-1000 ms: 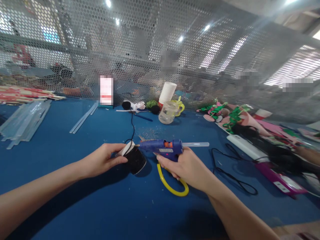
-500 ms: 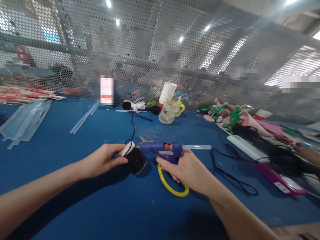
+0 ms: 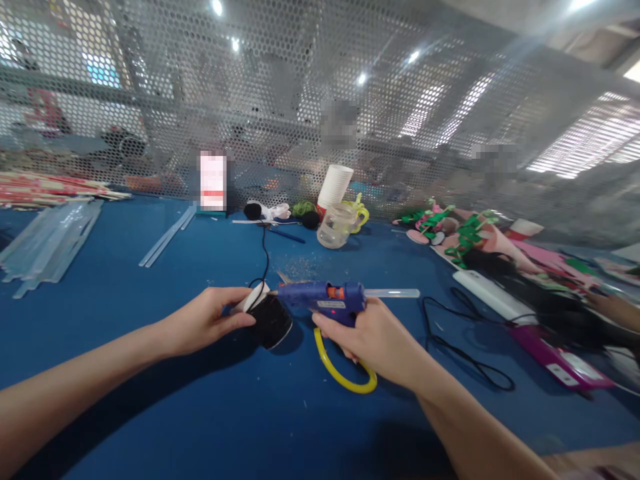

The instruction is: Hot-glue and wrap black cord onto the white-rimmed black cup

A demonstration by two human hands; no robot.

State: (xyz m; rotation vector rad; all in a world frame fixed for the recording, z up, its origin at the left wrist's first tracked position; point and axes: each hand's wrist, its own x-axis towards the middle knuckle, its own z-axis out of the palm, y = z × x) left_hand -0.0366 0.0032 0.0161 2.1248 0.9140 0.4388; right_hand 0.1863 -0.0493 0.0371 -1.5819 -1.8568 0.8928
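Observation:
My left hand [image 3: 213, 319] grips a white paper cup [image 3: 256, 297], tilted on its side and partly wrapped in black yarn [image 3: 270, 320]. A loose strand of the yarn runs from the cup back to a black ball of yarn [image 3: 253, 211]. In my right hand [image 3: 373, 340] is a blue hot glue gun [image 3: 320, 295] with its small light lit red. Its nozzle touches or nearly touches the cup beside the yarn's edge. Out of its back end sticks a clear glue stick [image 3: 393, 293]. Under the gun lie what look like yellow-handled scissors [image 3: 345, 380], mostly hidden.
Spare glue sticks [image 3: 50, 243] lie left, a phone [image 3: 213, 180] stands behind. A clear mug [image 3: 336, 230] and stacked paper cups [image 3: 336, 183] stand at the back. Rightward are craft flowers [image 3: 470, 233], a power strip [image 3: 545, 347], a black cord [image 3: 470, 363] and another person's hand [image 3: 615, 310].
My hands, the cup and the glue gun hold almost the same position. The glue stick reaches very slightly less far out behind the gun. At the right, the other person's hand has shifted slightly.

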